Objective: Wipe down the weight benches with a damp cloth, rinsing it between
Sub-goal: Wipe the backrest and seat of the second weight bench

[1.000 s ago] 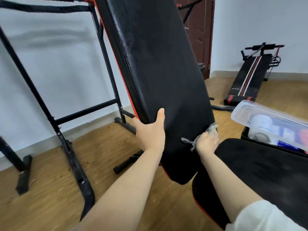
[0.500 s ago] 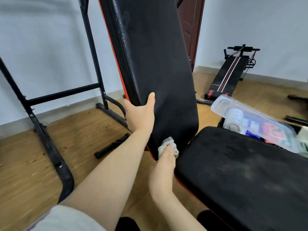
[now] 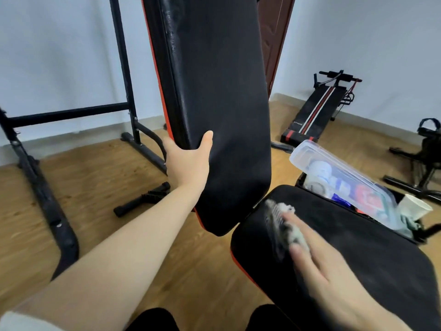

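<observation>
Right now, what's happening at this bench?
A person is wiping a weight bench. The left hand grips the side edge of the raised back pad, thumb across its front. The right hand presses a cloth with straight fingers onto the seat pad, near the end by the back pad; both are motion-blurred. A clear plastic box lies just beyond the seat pad.

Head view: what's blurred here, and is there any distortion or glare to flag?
In the head view, the right hand and the cloth it presses on the seat pad are motion-smeared; the left hand gripping the backrest edge is sharp; the wide lens bows the rack posts; the backrest shows soft sheen, no hard glare.
</observation>
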